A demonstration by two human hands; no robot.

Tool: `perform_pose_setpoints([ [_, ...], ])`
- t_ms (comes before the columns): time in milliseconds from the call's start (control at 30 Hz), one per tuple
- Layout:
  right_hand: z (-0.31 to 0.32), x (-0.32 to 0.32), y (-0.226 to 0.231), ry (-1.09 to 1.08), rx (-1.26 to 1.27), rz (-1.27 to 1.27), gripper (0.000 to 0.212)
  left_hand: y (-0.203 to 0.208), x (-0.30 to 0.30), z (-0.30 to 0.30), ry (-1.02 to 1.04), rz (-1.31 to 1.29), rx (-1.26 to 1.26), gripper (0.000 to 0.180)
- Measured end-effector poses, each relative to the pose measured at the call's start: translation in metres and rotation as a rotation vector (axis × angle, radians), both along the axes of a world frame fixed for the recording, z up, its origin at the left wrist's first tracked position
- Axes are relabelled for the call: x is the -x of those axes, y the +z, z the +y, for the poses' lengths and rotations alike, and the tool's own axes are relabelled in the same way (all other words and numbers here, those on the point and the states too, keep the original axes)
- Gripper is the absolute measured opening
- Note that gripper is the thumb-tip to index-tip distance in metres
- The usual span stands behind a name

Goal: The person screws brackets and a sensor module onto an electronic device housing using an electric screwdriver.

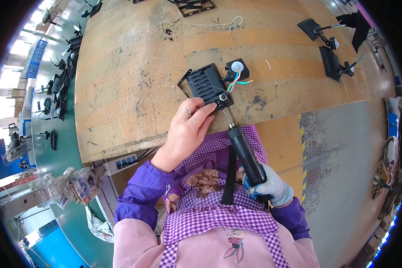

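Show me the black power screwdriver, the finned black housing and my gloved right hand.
Black power screwdriver (245,154), head view: middle of the barrel.
Finned black housing (204,84), head view: the ribbed face.
Gloved right hand (275,185), head view: back of the hand.

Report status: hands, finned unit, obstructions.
Left hand touching black finned unit. Gloved right hand gripping black driver, tip at unit's near corner. Colored wires close by.

Lettering on the checked apron, not clearly legible
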State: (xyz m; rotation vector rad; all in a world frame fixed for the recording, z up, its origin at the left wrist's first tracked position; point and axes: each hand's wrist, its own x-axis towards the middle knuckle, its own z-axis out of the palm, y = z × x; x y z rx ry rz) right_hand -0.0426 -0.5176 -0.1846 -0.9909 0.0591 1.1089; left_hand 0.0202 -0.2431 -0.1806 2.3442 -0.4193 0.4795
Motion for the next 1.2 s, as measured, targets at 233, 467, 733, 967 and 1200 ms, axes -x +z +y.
perform_pose_setpoints([
  [233, 0.001, 0.000, -0.003, -0.008, -0.010, 0.015, 0.070, 0.029, -0.036, 0.012, 0.008, -0.037, -0.123, 0.047],
  [467, 0.005, -0.005, 0.009, -0.005, -0.010, 0.053, 0.069, 0.026, -0.075, 0.024, -0.177, 0.126, -0.312, 0.037],
  [733, 0.001, 0.002, 0.021, -0.015, -0.048, 0.180, 0.072, 0.018, -0.056, 0.012, -0.103, 0.075, -0.205, 0.036],
  [967, 0.001, 0.007, 0.023, -0.032, -0.068, 0.246, 0.072, 0.039, -0.055, 0.033, -0.311, 0.221, -0.242, 0.067],
  [1200, 0.004, 0.008, 0.024, -0.053, -0.105, 0.247, 0.066, 0.036, -0.055, 0.030, -0.297, 0.258, -0.304, 0.079],
])
